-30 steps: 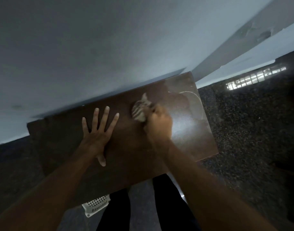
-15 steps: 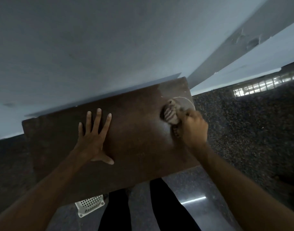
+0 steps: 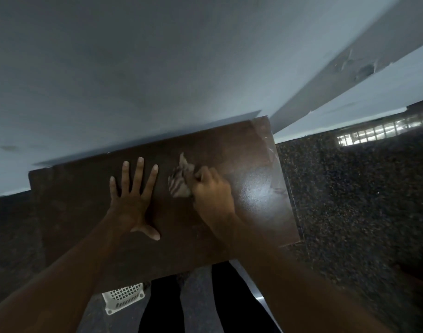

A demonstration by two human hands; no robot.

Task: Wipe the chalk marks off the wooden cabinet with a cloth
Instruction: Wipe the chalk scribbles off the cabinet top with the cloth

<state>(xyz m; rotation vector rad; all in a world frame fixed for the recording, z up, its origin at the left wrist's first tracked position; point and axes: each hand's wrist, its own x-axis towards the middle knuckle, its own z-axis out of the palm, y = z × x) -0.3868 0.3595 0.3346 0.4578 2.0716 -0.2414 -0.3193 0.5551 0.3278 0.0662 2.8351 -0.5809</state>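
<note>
A person's right hand (image 3: 212, 191) clenches a striped cloth (image 3: 179, 183) mid-way along the wooden cabinet (image 3: 85, 200), the left hand (image 3: 131, 203) splayed flat beside it, while faint chalk marks (image 3: 271, 150) (streaking the right edge) lie rightward along the top's long axis, nearer the cloth-bearing hand.

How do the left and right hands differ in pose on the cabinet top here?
The left hand lies flat with fingers spread; the right hand is curled. The left hand holds nothing; the right hand grips the striped cloth. Both are on the cabinet.
</note>
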